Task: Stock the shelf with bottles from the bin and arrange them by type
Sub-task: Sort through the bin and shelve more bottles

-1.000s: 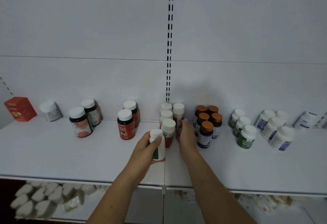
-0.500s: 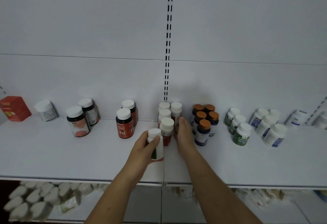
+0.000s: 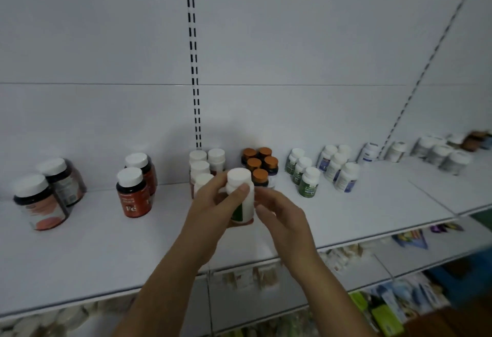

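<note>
The left grip [image 3: 210, 211] is clamped on a white-capped bottle [image 3: 248, 205]. Its thumb lies across the front just under the cap and its fingers wrap round the far side. The bottle stands upright, lifted off the shelf [image 3: 106, 243], its green and red label partly showing below the thumb. From the bottle, the left grip's palm sits at 8 o'clock.

The right grip [image 3: 282, 214] sits at 4 o'clock, fingers curled with their tips just beside the bottle's right wall. Blur hides whether they touch it, so I cannot tell if this grip is clamped or apart.

On the shelf a cluster of white-capped bottles [image 3: 202, 166] stands at 10 o'clock from the held bottle. The orange-capped bottles [image 3: 259, 162] stand at 1 o'clock.
</note>
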